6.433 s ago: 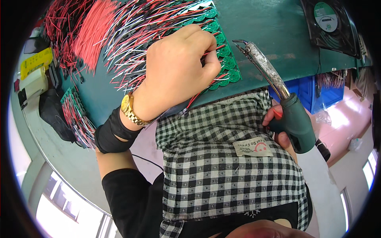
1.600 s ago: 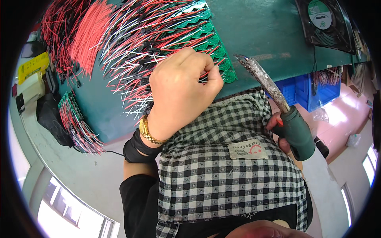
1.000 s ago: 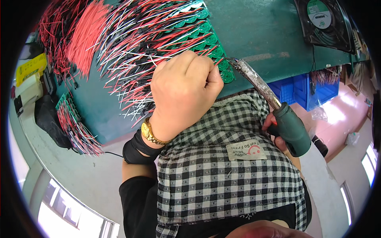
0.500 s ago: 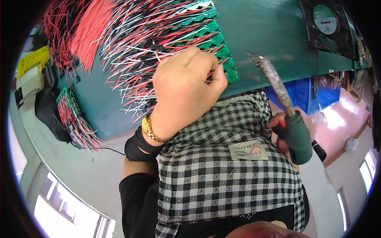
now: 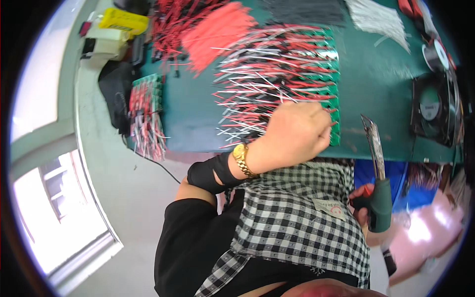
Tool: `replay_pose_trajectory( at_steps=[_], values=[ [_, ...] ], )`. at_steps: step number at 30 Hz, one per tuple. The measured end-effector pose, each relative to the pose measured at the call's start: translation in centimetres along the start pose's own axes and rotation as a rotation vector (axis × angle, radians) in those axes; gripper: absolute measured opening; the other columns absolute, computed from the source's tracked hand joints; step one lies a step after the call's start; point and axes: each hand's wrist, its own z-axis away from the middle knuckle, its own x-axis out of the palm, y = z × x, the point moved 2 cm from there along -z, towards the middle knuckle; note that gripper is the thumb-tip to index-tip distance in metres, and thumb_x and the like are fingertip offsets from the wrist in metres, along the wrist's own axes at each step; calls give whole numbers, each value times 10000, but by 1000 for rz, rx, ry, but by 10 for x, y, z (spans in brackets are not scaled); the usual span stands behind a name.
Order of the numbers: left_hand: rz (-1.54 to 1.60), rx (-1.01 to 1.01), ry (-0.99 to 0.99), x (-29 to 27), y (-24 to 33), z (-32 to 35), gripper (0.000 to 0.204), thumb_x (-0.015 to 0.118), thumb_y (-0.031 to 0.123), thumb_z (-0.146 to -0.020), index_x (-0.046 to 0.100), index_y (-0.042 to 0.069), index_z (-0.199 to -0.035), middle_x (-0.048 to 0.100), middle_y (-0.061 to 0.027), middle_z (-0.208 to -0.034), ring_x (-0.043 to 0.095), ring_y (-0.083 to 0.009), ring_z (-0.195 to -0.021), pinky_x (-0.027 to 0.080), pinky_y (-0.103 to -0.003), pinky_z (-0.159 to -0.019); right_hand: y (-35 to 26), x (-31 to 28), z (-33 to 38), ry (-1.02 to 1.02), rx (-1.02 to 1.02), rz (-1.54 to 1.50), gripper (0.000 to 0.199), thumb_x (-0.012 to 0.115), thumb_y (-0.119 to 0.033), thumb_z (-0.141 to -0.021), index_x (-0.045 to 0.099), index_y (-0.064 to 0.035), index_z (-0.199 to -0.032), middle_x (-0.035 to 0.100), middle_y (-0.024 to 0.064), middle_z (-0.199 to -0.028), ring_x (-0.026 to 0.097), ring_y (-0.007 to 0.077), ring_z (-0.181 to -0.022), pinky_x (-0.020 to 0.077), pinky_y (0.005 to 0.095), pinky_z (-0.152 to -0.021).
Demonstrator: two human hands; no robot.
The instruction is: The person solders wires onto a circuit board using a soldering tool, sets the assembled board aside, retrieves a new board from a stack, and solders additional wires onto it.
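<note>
My left hand (image 5: pixel 298 129), with a gold watch (image 5: pixel 240 157) at the wrist, rests over the near right part of a panel of green circuit boards (image 5: pixel 335 99). Its fingers are closed together at the edge of the boards, among red, white and black wires (image 5: pixel 247 101). What they pinch is hidden; a red wire end shows beside the fingertips. My right hand (image 5: pixel 360 202), partly hidden, is wrapped round the green handle of a soldering gun (image 5: pixel 380 208) with a red trigger. Its metal tip points up and away, apart from the boards.
Red wires (image 5: pixel 217 34), black wires (image 5: pixel 307 11) and white wires (image 5: pixel 378 20) lie in bundles at the far side. A smaller wired panel (image 5: pixel 147 116) sits at the left edge. To the right are a black fan (image 5: pixel 433 110), a solder spool (image 5: pixel 436 55) and, below, a blue bin (image 5: pixel 420 195).
The whole view has shifted, so the boards and both hands appear further right and lower. My left hand stays at the near corner of the boards; the soldering gun remains in my right hand.
</note>
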Motion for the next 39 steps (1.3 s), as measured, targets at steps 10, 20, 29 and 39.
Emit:
replay_pose_trajectory(
  at_steps=[10,20,29,39],
  values=[
    [-983,-410,183,-158,-148,-89,152,600,224,-769,676,93,-789,645,-125,-805,633,-309,-774,488,-419,-669,-13,-3,16,25,-51,-141,528,612,-268,-811,434,11,-1222,557,110,-884,550,169,-747,443,277,-654],
    [-729,-514,-7,-197,-200,-81,223,645,288,-770,706,98,-870,664,-141,-854,633,-325,-852,491,-423,-736,-23,-7,24,102,-95,-74,442,564,-199,-825,454,16,-1195,562,102,-878,556,165,-728,449,281,-654],
    [536,-234,746,-157,-136,-94,159,552,96,-927,600,-33,-1006,651,-104,-873,634,-183,-781,531,-277,-693,13,-31,-11,278,284,-102,208,575,-143,-839,610,45,-922,585,88,-680,542,157,-562,435,252,-510],
    [283,-246,-509,17,43,-15,122,575,-72,-779,537,15,-855,544,-84,-776,555,-216,-696,450,-277,-650,42,-38,-14,54,-97,-132,488,543,-271,-886,452,1,-1280,554,136,-895,539,187,-766,441,306,-676]
  ],
)
